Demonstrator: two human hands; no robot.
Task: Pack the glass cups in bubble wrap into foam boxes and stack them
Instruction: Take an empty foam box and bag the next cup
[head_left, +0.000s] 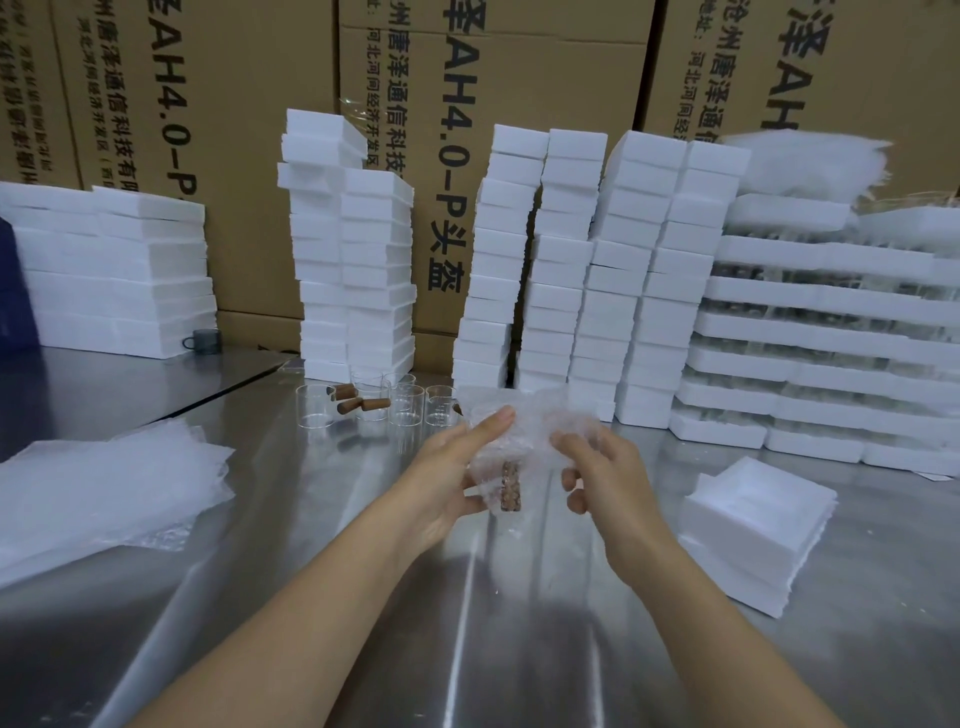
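Both my hands hold a glass cup wrapped in bubble wrap (524, 441) above the steel table, its brown wooden handle (510, 487) pointing down toward me. My left hand (457, 467) cradles the left side, fingers stretched over the wrap and thumb beneath. My right hand (597, 467) grips the right side with curled fingers. Several bare glass cups (405, 402) with wooden handles stand just beyond. An open foam box (753, 519) lies at the right on a short pile of foam pieces.
Tall stacks of white foam boxes (597, 270) line the back of the table (363, 597), in front of cardboard cartons (249, 130). Foam trays with glassware (841, 332) are stacked at the right. A pile of bubble-wrap sheets (93, 493) lies at the left.
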